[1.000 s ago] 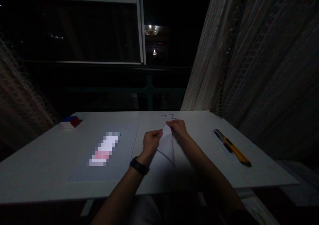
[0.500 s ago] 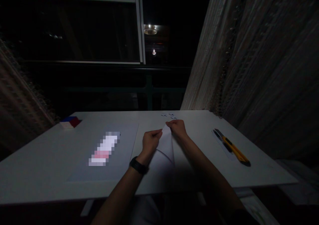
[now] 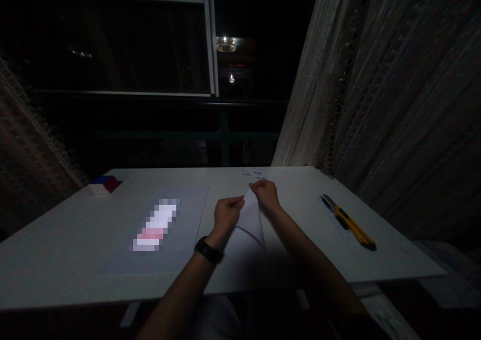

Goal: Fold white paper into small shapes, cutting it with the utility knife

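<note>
A sheet of white paper [image 3: 251, 217], folded to a narrow point at its far end, is held in front of me over the table. My left hand [image 3: 227, 212] pinches its left edge between thumb and fingers; a dark watch [image 3: 208, 249] is on that wrist. My right hand [image 3: 265, 193] grips the pointed tip, fingers closed on it. The paper's lower part spreads toward me, with a curved edge across it, and its near end is lost in shadow.
On the white table [image 3: 75, 249], a sheet [image 3: 188, 229] bears a bright, blurred-out rectangle [image 3: 156, 224]. A colored cube [image 3: 104, 184] sits at the far left. To the right lies a yellow utility knife [image 3: 353, 224]. Small dark marks or pieces [image 3: 257, 173] lie at the back.
Both hands keep their pinch on the folded paper and have barely moved. The paper's lower right corner has shifted slightly to the right.
</note>
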Demonstrator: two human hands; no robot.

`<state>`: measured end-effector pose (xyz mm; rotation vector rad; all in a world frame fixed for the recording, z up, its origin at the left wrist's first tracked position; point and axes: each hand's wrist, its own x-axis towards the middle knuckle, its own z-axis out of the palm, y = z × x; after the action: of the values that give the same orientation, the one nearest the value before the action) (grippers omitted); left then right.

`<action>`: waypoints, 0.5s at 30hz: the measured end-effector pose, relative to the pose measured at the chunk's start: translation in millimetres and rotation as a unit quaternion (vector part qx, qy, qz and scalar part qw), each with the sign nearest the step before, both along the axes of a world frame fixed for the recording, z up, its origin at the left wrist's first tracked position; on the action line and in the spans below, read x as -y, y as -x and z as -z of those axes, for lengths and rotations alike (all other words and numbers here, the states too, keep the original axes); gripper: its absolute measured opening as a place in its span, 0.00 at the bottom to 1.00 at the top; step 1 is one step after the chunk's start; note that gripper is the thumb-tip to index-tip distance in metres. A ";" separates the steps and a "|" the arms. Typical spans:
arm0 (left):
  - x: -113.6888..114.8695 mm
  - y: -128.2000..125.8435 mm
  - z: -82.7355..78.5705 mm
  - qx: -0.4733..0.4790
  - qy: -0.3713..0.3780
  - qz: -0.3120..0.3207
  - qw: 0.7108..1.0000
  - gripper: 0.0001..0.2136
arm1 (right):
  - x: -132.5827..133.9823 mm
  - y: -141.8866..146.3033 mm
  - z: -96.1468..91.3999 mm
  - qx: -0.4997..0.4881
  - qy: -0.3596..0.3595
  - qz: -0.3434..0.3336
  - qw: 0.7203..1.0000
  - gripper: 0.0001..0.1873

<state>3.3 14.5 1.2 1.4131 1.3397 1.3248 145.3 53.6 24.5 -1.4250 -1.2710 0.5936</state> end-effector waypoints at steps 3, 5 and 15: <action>0.1 -0.3 0.1 0.002 -0.006 0.008 1.000 0.10 | -2.1 0.2 0.8 -0.014 -0.002 -0.001 1.000 0.10; 0.0 -0.6 0.2 0.007 -0.010 0.012 1.000 0.09 | -3.5 0.1 1.7 -0.021 -0.015 0.004 1.000 0.10; 2.2 -2.0 -0.7 -0.010 0.012 0.006 1.000 0.09 | -5.1 -2.0 4.5 0.000 -0.026 0.000 1.000 0.12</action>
<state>5.3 12.3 1.9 1.4187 1.3544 1.2856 147.3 58.6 20.0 -1.3814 -1.2770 0.5566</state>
